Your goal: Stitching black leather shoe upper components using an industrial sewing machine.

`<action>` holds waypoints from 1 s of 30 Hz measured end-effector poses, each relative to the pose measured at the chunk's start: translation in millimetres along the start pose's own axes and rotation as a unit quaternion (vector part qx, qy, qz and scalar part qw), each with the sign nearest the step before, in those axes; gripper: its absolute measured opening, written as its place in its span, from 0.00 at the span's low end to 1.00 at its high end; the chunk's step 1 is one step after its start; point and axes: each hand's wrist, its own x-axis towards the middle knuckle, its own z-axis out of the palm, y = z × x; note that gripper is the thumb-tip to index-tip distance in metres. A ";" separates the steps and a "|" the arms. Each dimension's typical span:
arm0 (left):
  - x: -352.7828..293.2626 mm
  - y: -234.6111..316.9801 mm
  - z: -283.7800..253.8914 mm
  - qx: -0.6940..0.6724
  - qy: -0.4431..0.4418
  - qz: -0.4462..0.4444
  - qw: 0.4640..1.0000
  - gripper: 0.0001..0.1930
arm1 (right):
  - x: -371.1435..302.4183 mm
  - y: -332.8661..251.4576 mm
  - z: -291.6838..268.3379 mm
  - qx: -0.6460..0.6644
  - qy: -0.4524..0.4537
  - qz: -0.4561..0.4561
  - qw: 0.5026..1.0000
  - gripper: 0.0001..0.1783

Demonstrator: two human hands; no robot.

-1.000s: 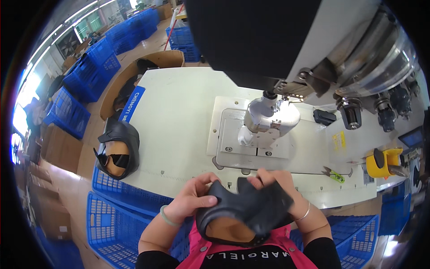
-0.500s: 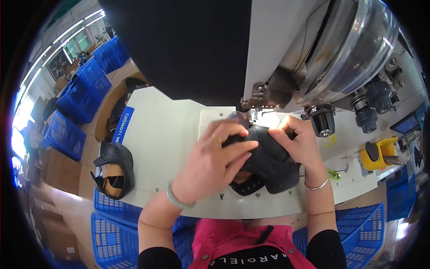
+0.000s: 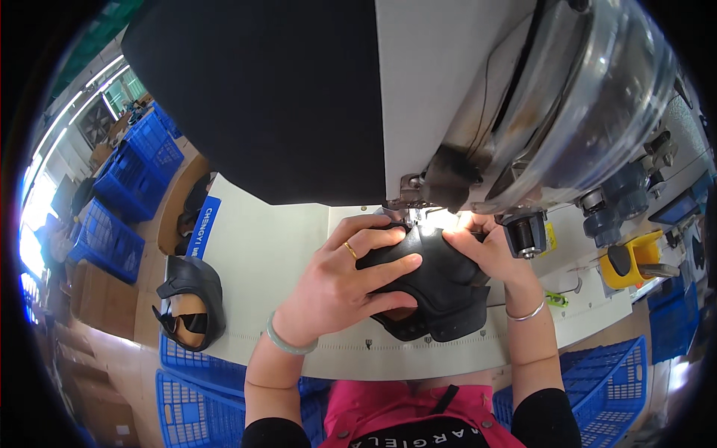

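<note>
A black shoe upper [image 3: 442, 278] lies on the machine bed, its far edge at the presser foot [image 3: 412, 215] of a sewing machine [image 3: 418, 97]. My left hand [image 3: 351, 270] holds the upper's left side, fingers spread across its top and thumb nearer me. With thumb and fingers, my right hand [image 3: 493, 250] grips the far right edge; its fingertips are partly hidden behind the upper and a machine knob. Bright lamp light falls on the stitching spot. A row of eyelets shows at the upper's near edge. The needle itself cannot be made out.
Another black shoe upper [image 3: 209, 287] with tan lining stands at the table's left edge. To the right are a green-handled tool [image 3: 556, 299] and a yellow holder [image 3: 631, 260]. Blue crates [image 3: 202, 411] flank my lap. A large machine head overhangs the far side.
My left hand, blurred before, now rests flatter and more spread on the upper. The upper has turned slightly at the presser foot. The whole view has shifted a little with my head.
</note>
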 end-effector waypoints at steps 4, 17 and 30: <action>2.1 -2.1 -0.8 -0.009 -0.003 0.009 1.000 0.27 | 1.3 -8.3 0.0 -0.052 0.022 -0.040 0.998 0.08; 5.5 1.4 -5.2 -0.004 -0.020 -0.020 1.000 0.22 | 2.8 -14.1 4.4 0.001 0.049 -0.010 0.999 0.08; 6.5 -0.9 -1.9 0.011 -0.022 0.000 1.000 0.21 | 3.5 -9.5 4.0 -0.019 0.064 0.005 0.998 0.10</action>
